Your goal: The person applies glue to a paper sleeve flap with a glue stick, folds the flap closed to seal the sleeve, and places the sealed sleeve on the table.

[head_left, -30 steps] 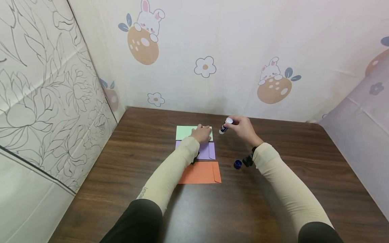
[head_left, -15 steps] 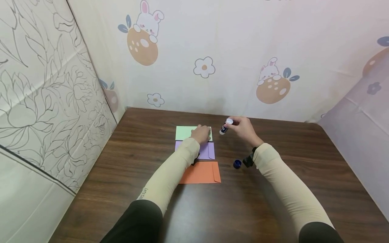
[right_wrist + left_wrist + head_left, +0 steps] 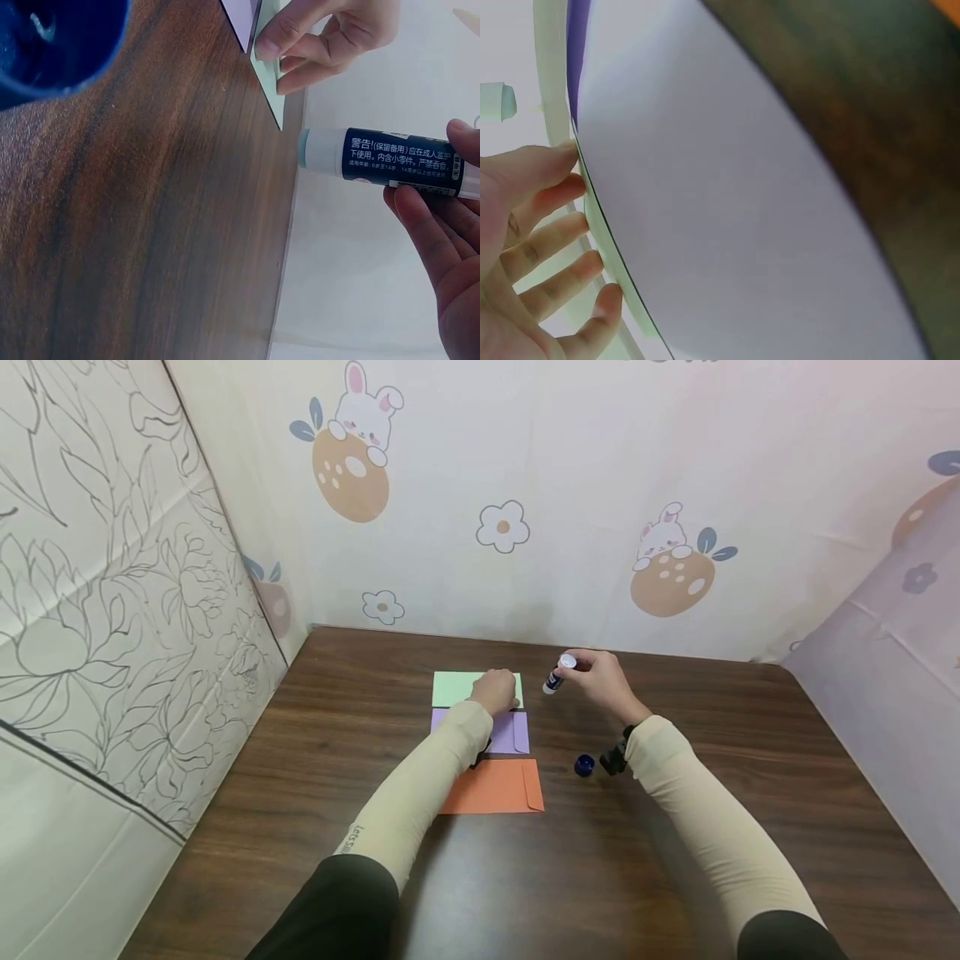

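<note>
My left hand (image 3: 493, 692) rests on the right end of the green envelope (image 3: 453, 688). In the left wrist view its fingers are spread along the green paper's edge; in the right wrist view the thumb and fingertips touch the paper. My right hand (image 3: 600, 679) holds an uncapped glue stick (image 3: 401, 161), dark blue label and white end, between thumb and fingers. The glue end points down and left, just right of the green envelope, apart from it. A lavender envelope (image 3: 510, 733) lies under my left wrist, and an orange envelope (image 3: 495, 787) is nearer me.
A dark blue cap (image 3: 584, 765) stands on the brown wooden table (image 3: 637, 860), near the camera on my right wrist. A patterned sheet (image 3: 570, 485) rises behind the table's back edge. Another with line-drawn flowers (image 3: 112, 610) hangs at the left.
The fingers of my left hand have drawn in and curl more at the green envelope's right end. My right hand and the glue stick stay almost where they were.
</note>
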Available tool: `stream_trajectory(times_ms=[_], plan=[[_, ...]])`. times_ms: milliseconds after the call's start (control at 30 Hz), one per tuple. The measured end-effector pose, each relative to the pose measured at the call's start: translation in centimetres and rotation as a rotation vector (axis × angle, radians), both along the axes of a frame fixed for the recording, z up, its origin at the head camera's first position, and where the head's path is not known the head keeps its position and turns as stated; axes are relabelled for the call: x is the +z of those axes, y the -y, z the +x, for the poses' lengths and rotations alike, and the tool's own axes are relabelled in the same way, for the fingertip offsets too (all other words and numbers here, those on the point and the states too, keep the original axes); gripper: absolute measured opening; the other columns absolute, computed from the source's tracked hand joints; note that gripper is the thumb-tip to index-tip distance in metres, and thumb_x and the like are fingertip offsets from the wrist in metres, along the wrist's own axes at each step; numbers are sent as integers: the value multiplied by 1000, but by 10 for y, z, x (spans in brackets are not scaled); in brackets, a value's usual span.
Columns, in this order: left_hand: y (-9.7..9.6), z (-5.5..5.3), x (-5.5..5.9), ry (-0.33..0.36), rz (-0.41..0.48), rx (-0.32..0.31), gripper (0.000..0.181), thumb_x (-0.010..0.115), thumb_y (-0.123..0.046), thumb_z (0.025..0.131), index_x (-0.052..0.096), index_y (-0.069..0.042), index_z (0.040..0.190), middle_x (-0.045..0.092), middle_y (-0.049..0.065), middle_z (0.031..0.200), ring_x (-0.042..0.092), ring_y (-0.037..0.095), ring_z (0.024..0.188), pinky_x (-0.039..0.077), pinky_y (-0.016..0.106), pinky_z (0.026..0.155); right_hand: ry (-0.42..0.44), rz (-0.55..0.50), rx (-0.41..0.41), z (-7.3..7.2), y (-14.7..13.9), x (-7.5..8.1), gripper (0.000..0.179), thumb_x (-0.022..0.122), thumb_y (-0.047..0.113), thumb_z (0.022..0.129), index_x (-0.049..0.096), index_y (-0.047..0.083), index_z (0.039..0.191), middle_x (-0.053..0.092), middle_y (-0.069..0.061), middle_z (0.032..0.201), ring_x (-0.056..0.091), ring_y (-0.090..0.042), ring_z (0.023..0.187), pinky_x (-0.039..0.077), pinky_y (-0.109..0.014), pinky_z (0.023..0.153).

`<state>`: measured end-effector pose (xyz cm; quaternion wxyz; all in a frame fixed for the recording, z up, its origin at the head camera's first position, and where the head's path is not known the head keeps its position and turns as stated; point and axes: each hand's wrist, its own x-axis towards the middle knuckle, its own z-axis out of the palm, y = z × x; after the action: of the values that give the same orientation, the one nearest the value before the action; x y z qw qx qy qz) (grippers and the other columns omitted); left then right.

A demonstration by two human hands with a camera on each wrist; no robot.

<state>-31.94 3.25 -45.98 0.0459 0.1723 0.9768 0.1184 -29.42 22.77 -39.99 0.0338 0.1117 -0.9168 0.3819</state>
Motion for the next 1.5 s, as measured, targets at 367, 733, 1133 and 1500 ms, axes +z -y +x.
stream_trajectory(times_ms=[367, 733, 1133, 1500], plan=[[3, 6, 6, 67, -49, -37, 35, 64, -29, 94, 65, -22, 128, 58, 1, 129, 52, 24, 120, 52, 50, 91, 18, -17, 6, 1, 1, -1, 30, 70, 19, 90, 68, -1, 112, 71, -20, 109, 67, -30, 98, 53, -42, 82], [2, 2, 3, 95, -24, -38, 24, 65, -31, 94, 72, -17, 112, 60, -1, 133, 48, 25, 120, 44, 60, 99, 2, -20, 11, 1, 1, -4, 29, 70, 19, 90, 69, -1, 111, 71, -20, 107, 67, -28, 94, 52, -36, 77], [-3, 4, 5, 150, -13, -8, 34, 59, -30, 97, 53, -15, 128, 51, -2, 145, 39, 28, 133, 37, 60, 104, 13, -17, 6, 1, 2, 0, 30, 69, 21, 91, 68, 0, 113, 70, -20, 109, 67, -30, 98, 53, -43, 83], [-8, 4, 3, 74, -71, -29, 22, 60, -26, 96, 70, -11, 110, 69, 6, 122, 56, 29, 115, 50, 51, 93, 7, -16, 5, 0, 3, 0, 33, 70, 21, 90, 68, -2, 114, 70, -20, 110, 67, -31, 99, 53, -44, 83]])
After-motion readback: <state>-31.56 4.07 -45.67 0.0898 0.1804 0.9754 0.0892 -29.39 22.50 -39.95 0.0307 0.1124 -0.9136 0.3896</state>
